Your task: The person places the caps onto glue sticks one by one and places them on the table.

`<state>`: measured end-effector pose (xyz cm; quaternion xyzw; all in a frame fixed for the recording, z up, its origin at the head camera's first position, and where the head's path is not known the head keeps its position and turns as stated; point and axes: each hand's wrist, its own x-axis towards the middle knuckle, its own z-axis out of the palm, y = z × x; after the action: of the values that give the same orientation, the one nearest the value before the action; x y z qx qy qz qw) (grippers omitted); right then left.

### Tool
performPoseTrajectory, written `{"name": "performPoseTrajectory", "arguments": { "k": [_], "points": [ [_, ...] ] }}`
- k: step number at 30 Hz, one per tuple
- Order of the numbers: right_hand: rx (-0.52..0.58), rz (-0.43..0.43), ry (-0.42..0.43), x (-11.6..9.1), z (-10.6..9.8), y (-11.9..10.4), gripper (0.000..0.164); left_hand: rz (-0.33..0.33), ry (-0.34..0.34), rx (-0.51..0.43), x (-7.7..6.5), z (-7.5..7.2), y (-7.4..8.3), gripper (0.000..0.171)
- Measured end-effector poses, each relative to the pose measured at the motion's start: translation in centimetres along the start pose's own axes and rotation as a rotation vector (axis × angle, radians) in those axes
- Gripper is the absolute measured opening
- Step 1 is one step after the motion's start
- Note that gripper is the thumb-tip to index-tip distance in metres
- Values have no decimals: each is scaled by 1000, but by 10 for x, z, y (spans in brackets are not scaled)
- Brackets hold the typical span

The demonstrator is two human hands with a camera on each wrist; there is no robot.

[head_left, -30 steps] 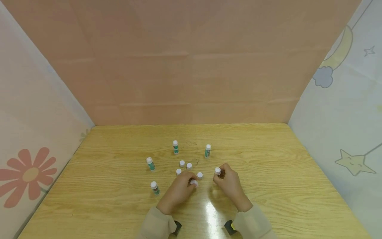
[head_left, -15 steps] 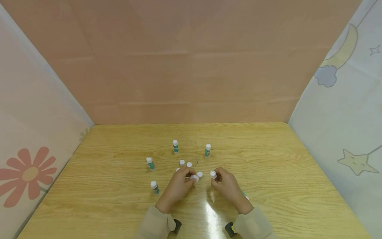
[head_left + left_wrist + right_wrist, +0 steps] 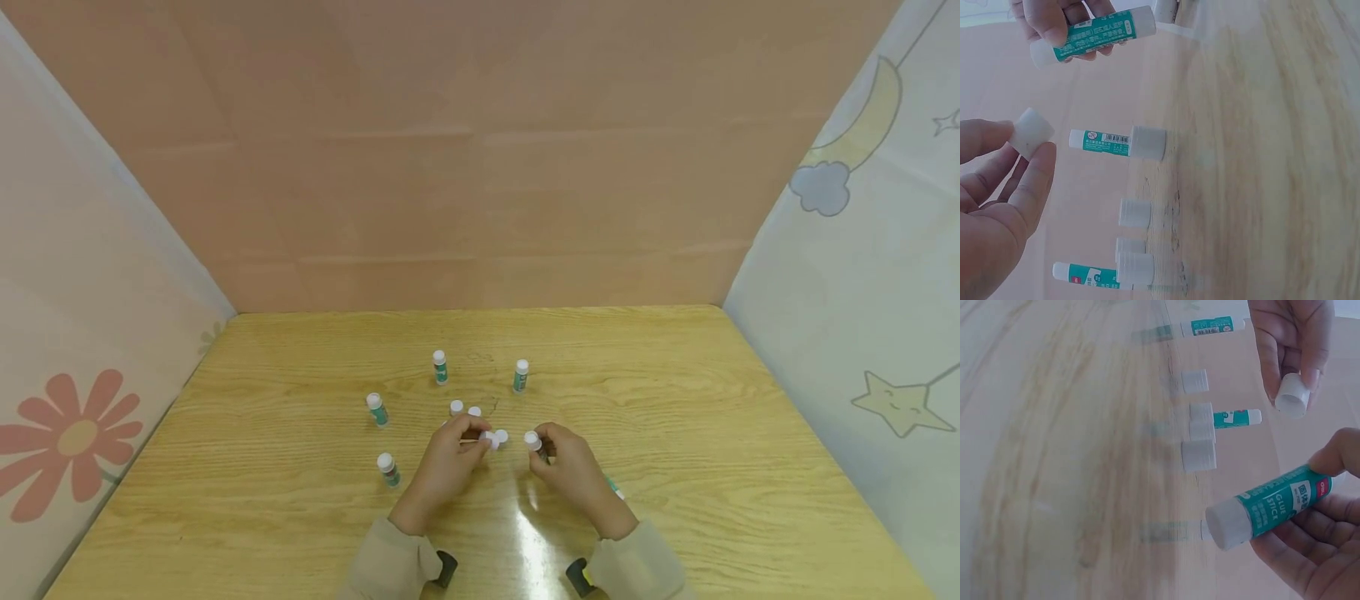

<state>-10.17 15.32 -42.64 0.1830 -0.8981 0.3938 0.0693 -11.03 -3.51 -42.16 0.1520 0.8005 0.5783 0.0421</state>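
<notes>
My left hand [image 3: 447,457] pinches a small white glue-stick cap [image 3: 1030,133] between thumb and fingertips, tilted and above the table. In the right wrist view the cap's hollow end shows. My right hand [image 3: 567,462] grips a green-and-white glue stick [image 3: 1279,503] by its upper part, held at a slant with its wide white end down. In the head view, the cap and the glue stick are close but apart. Loose white caps stand near my left hand, among them one cap [image 3: 502,437] beside the held cap; another is partly hidden behind the fingers.
Upright glue sticks stand around the caps: one at the back [image 3: 440,367], one back right [image 3: 521,377], one left [image 3: 377,410] and one front left [image 3: 388,470]. Another glue stick [image 3: 615,487] is partly hidden by my right wrist. Fabric walls border the wooden table [image 3: 712,417].
My left hand has lifted the cap and tilted it. My right hand has moved slightly left with the glue stick, and a glue stick beside that wrist has come into view.
</notes>
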Motion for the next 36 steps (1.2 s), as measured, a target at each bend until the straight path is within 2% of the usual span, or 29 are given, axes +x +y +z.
{"name": "performPoseTrajectory", "arguments": {
  "k": [5, 17, 24, 27, 33, 36],
  "points": [
    [-41, -36, -17, -1, 0, 0, 15, 7, 1, -7, 0, 0, 0, 16],
    [-51, -84, -50, -1, -1, -1, 15, 10, -24, -72, 0, -1, 2, 19],
    [-74, -70, -63, -2, -2, -5, 15, 2, -34, -80, -1, 0, 4, 22],
    [-79, -98, -66, -2, -2, -6, 15, 4, -30, -76, -2, -1, 9, 20],
    [-98, -149, -67, -4, 0, -6, 18, -6, -38, -66, -9, -3, 30, 18],
    [-102, -140, -83, -5, 2, -7, 18, 3, -44, -63, -10, -3, 29, 17]
  ]
}}
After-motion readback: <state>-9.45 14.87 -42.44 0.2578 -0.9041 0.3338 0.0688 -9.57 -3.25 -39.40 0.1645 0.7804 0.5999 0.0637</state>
